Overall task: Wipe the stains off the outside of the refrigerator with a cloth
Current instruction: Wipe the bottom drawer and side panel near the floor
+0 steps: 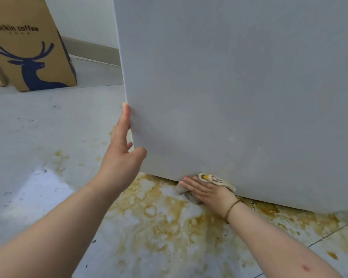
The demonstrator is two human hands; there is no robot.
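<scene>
Your right hand (207, 194) lies flat, fingers straight, pressing the cloth (217, 180) against the fridge (239, 87) at its bottom edge. The cloth bunches out just past your knuckles. Your left hand (122, 157) is spread open and holds nothing, braced on the fridge corner up and left of the cloth. With no real grasp, the cloth may slide free, or dip into the yellow spill (159, 217) just below your palm and smear it back on
</scene>
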